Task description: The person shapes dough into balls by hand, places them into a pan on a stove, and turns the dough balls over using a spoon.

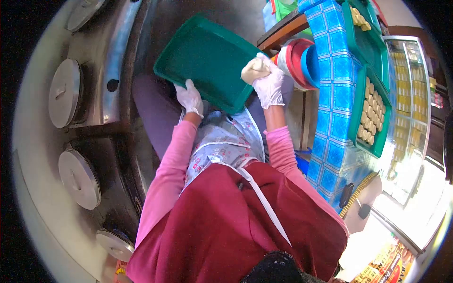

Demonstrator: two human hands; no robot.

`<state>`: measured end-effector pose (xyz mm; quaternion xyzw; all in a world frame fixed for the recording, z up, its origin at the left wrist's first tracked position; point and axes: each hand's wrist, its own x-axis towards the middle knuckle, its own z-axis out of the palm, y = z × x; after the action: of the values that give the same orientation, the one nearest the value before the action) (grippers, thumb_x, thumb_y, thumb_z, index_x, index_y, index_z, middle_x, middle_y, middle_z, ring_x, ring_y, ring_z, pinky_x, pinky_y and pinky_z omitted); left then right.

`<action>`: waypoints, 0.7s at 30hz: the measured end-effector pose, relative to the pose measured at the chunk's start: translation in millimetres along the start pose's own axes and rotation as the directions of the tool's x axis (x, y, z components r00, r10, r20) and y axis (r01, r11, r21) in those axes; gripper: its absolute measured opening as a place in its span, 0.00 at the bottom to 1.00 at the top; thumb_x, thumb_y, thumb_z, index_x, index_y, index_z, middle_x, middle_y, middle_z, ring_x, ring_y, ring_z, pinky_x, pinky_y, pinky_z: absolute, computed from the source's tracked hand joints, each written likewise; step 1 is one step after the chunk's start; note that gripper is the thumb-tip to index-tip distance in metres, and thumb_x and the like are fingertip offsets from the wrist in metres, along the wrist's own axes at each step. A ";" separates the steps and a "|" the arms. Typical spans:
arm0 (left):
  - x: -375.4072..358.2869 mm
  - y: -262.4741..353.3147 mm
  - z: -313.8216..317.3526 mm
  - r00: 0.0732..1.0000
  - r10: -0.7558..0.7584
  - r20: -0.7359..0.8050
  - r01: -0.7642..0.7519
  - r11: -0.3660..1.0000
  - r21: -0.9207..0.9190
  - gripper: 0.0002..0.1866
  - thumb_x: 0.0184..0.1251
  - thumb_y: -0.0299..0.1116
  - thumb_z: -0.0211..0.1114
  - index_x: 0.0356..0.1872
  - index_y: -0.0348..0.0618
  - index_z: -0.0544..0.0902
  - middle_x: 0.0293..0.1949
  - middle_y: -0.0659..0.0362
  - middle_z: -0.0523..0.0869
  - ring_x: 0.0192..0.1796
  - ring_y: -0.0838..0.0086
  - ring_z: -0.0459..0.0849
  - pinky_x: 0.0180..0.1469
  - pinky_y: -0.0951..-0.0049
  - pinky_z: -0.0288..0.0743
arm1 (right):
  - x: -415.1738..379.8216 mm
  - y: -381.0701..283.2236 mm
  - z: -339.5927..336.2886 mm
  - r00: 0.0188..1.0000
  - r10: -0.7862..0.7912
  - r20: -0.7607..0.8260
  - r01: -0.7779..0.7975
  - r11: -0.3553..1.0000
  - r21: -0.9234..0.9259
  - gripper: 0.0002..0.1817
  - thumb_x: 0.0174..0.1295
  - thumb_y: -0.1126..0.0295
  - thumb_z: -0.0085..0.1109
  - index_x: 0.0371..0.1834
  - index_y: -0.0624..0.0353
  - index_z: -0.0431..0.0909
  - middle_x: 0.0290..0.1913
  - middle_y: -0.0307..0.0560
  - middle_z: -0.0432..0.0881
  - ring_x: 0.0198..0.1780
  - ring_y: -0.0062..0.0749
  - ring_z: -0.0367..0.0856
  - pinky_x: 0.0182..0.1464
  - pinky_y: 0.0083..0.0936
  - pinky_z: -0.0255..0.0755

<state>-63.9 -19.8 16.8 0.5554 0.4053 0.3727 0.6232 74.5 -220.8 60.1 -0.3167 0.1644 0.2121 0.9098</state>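
Observation:
I hold an empty green tray tilted in front of me. My left hand, in a white glove, grips the tray's near edge. My right hand, also gloved, presses a pale crumpled cloth against the tray's right edge. Pink sleeves, a flowered apron and a dark red garment fill the lower middle of the view.
A steel counter with round lidded pots runs along the left. A blue tiled table on the right bears green trays of small yellow pastries. Stacked red, white and blue bowls sit beside it. A glass display case stands far right.

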 end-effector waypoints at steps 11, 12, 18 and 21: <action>-26.0 -6.5 -0.2 0.729 -0.683 0.049 0.674 0.703 -0.227 0.23 0.68 0.23 0.63 0.62 0.38 0.69 0.51 0.49 0.81 0.44 0.62 0.82 0.52 0.62 0.82 | -55.5 30.0 6.1 0.674 0.052 0.737 0.646 -0.525 -0.553 0.14 0.63 0.67 0.65 0.51 0.57 0.86 0.56 0.52 0.84 0.55 0.43 0.82 0.64 0.36 0.70; -26.4 -26.7 -7.1 0.766 -0.630 0.125 0.642 0.745 -0.181 0.24 0.70 0.26 0.61 0.64 0.39 0.65 0.53 0.47 0.80 0.42 0.60 0.84 0.46 0.60 0.83 | -59.5 24.3 4.7 0.639 0.001 0.769 0.631 -0.572 -0.524 0.13 0.63 0.68 0.65 0.50 0.57 0.86 0.55 0.51 0.84 0.55 0.43 0.82 0.63 0.35 0.70; -48.5 55.9 -25.7 0.301 -0.803 0.515 0.922 0.383 0.058 0.25 0.79 0.44 0.54 0.61 0.29 0.71 0.54 0.41 0.81 0.43 0.56 0.86 0.44 0.60 0.84 | -56.7 5.7 -1.5 0.819 -0.309 0.484 0.422 -0.249 -0.872 0.15 0.63 0.66 0.64 0.50 0.62 0.86 0.51 0.53 0.87 0.54 0.42 0.83 0.60 0.33 0.73; -32.8 72.2 -21.8 0.499 -0.491 0.714 0.321 0.870 0.374 0.27 0.71 0.42 0.63 0.66 0.39 0.72 0.53 0.42 0.83 0.54 0.50 0.82 0.57 0.54 0.76 | -64.2 23.6 18.7 0.770 -0.011 0.638 0.513 -0.585 -0.628 0.28 0.59 0.59 0.64 0.61 0.63 0.78 0.52 0.57 0.84 0.56 0.51 0.79 0.60 0.41 0.71</action>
<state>-97.9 -33.7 90.4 0.6069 0.2406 -0.1106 0.7494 11.0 -210.1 89.9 -0.9155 -0.3398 -0.0008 0.2153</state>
